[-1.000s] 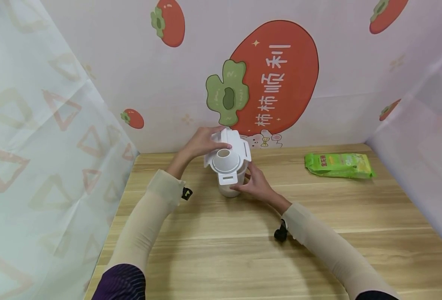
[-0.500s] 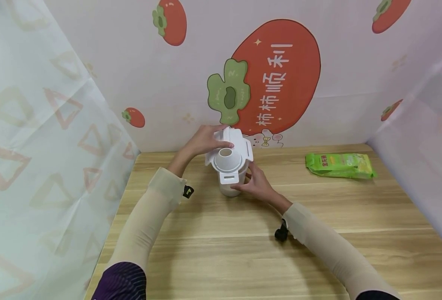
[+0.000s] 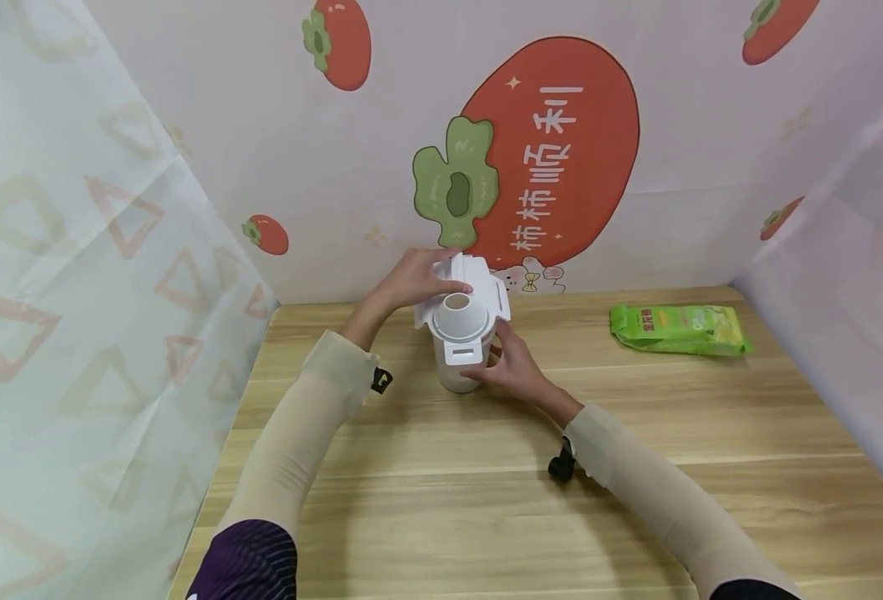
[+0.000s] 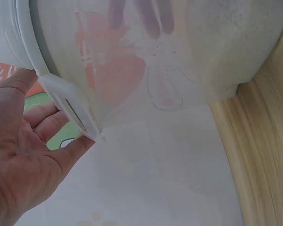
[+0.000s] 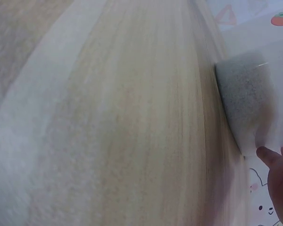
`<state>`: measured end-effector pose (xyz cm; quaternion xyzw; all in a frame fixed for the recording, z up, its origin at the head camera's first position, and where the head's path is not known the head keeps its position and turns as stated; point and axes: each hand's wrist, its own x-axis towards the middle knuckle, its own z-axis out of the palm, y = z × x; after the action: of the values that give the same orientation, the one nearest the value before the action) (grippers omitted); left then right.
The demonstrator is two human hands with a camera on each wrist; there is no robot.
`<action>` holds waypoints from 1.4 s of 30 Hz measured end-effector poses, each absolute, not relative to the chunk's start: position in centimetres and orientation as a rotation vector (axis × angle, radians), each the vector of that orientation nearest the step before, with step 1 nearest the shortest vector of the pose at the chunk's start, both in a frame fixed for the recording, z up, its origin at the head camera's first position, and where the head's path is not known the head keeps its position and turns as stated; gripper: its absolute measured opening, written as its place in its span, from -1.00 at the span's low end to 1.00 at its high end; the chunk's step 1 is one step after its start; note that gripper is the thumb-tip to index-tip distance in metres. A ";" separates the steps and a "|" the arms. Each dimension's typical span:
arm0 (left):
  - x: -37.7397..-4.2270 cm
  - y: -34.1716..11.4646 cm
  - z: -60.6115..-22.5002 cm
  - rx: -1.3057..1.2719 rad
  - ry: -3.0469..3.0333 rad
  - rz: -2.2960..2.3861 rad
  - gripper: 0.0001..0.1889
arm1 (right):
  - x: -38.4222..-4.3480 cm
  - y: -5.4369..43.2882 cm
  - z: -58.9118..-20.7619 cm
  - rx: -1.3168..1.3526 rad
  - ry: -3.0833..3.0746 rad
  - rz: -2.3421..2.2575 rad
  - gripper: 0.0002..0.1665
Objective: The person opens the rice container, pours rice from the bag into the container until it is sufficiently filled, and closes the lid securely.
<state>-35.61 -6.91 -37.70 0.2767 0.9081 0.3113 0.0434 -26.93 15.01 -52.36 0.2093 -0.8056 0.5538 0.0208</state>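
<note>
A translucent plastic storage container (image 3: pixel 451 375) stands near the table's back edge, topped by a white lid (image 3: pixel 479 279) with side flaps and a round raised spout. My left hand (image 3: pixel 415 279) grips the lid's left and rear edge; in the left wrist view its thumb and fingertips hold a slotted flap (image 4: pixel 73 110). With thumb and fingers apart, my right hand (image 3: pixel 516 365) holds the container's right side low down. Pale granular contents (image 5: pixel 245 89) show at the container's bottom in the right wrist view. The flaps stick outward. Whether the lid is fully seated cannot be told.
A green packet (image 3: pixel 677 330) lies at the back right of the wooden table (image 3: pixel 471 500). Behind the container rises a printed wall sheet (image 3: pixel 681 150), with another sheet (image 3: pixel 97 250) along the left side.
My left hand and the lid have shifted slightly right, while the container's base and my right hand stay nearly in place. The packet has not moved.
</note>
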 end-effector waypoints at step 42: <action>-35.5 -5.9 -37.7 0.825 2.801 0.820 -0.07 | -26.9 15.2 -52.3 0.693 -2.531 1.692 0.36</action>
<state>-35.49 -5.94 -37.67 0.2716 0.9222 0.2699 0.0543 -26.92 15.23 -52.30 0.2220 -0.8106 0.5418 0.0095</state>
